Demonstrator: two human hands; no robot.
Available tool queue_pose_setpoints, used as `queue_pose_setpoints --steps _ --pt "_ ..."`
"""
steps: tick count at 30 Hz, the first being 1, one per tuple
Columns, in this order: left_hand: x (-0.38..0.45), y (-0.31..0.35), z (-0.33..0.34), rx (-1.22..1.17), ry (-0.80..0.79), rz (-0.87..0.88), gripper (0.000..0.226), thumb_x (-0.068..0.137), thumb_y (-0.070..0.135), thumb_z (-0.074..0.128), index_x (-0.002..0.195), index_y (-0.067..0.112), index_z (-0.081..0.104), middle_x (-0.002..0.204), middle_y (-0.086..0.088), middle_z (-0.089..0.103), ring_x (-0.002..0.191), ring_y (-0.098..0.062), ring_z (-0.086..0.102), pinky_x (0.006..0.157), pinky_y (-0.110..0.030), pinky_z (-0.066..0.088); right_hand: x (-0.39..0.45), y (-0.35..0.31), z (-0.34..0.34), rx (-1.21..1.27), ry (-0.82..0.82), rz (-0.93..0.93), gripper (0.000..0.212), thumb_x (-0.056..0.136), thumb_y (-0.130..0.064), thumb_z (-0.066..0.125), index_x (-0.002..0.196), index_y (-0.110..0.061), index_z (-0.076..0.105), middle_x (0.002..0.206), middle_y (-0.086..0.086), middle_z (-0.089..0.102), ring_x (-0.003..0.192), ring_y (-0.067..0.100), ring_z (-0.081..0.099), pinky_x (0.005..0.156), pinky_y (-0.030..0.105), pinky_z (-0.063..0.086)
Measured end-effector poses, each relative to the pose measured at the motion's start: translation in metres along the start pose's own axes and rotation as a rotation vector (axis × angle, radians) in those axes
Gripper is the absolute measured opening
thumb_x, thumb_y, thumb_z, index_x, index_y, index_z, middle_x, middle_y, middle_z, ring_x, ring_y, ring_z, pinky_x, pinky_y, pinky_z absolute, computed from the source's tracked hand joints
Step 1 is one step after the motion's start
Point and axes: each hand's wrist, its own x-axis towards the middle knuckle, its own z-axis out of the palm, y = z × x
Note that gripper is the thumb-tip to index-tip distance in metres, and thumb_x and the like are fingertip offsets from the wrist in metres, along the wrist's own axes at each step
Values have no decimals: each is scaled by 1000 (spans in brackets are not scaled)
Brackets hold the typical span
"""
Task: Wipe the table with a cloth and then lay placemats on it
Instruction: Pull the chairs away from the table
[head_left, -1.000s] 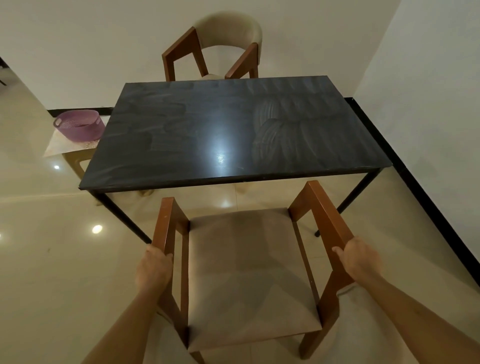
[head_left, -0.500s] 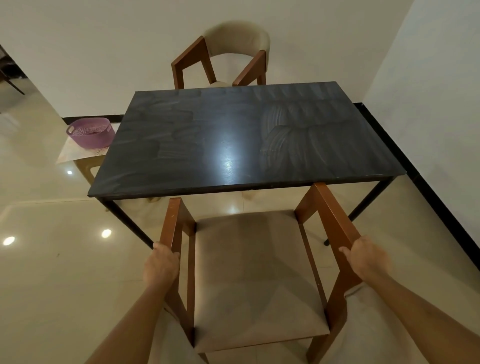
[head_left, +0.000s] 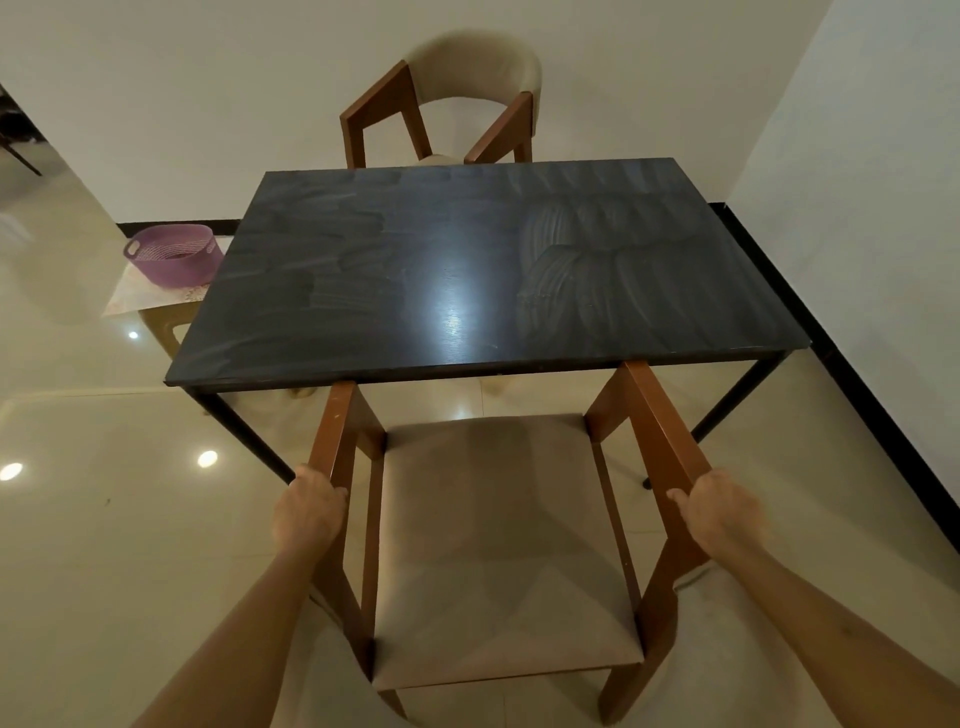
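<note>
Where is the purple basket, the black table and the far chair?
purple basket (head_left: 174, 255), head view, front wall
black table (head_left: 363, 291), head view, bare top
far chair (head_left: 475, 65), head view, padded backrest

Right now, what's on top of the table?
The table top shows only streaky wipe marks and a light glare: no cloth, no placemats. The near chair's arm tips reach its front edge. Nothing covers the top.

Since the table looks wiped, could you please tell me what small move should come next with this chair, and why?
Probably ease the near chair a little further under the table. The left hand and right hand each grip an armrest, whose front tips just meet the table's near edge, while the seat sits wholly outside. The top shows wipe streaks and no placemats yet.
</note>
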Motion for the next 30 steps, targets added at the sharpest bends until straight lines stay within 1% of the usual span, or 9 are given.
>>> queue_pose_setpoints --steps 9,11,13,15,17,20,24,27,30 --pt "2 3 4 -17 24 -19 40 93 28 57 119 0 43 105 -19 62 69 -26 59 51 -31 46 3 -2 2 55 -17 25 44 91 -46 60 107 -5 56 79 2 54 65 13 56 53 24 43" --pt "-2 3 6 -2 60 37 40 94 29 55 119 0 44 111 -21 60 84 -32 66 64 -39 56 4 -2 1 142 8 19 43 92 -41 62 112 -4 54 88 5 58 72 16 60 60 27 50" --pt "0 4 11 182 142 203 47 94 30 53 128 0 41 128 -23 51 113 -37 57 93 -48 51 6 -3 0 179 69 -40 47 91 -42 61 119 -4 52 104 9 62 90 21 63 78 32 54" --pt "-3 13 18 422 175 390 67 96 39 44 146 0 21 151 -26 24 141 -40 25 115 -51 22 8 -1 2 145 166 -146 57 89 -47 62 127 -7 48 121 11 58 112 25 57 99 38 46" --pt "-12 32 27 494 198 513 72 97 44 34 149 1 8 157 -24 4 146 -36 2 116 -48 3 13 2 0 114 230 -246 70 87 -51 62 137 -6 43 137 15 50 132 32 43 112 44 30" --pt "-29 77 34 472 252 652 71 95 46 39 145 -3 25 154 -26 15 144 -37 11 117 -50 13 21 9 -9 73 260 -338 83 91 -55 52 150 -5 25 157 18 25 147 35 16 117 47 7" --pt "-53 158 38 473 274 792 73 95 49 36 144 -4 28 153 -26 19 144 -37 14 117 -48 17 38 26 -33 97 238 -398 81 97 -57 36 154 -8 5 162 15 1 149 30 -4 119 45 -5" --pt "-74 225 48 416 255 832 73 97 51 29 148 -1 19 157 -22 11 147 -33 5 119 -45 9 62 50 -46 107 225 -437 82 97 -58 32 154 -6 3 162 14 -1 149 29 -7 121 46 -4" --pt "-95 286 63 371 268 830 73 96 52 29 147 0 25 156 -22 16 146 -34 11 119 -45 14 96 80 -58 85 239 -501 85 94 -64 19 153 -3 9 162 16 6 150 32 0 120 46 -3"
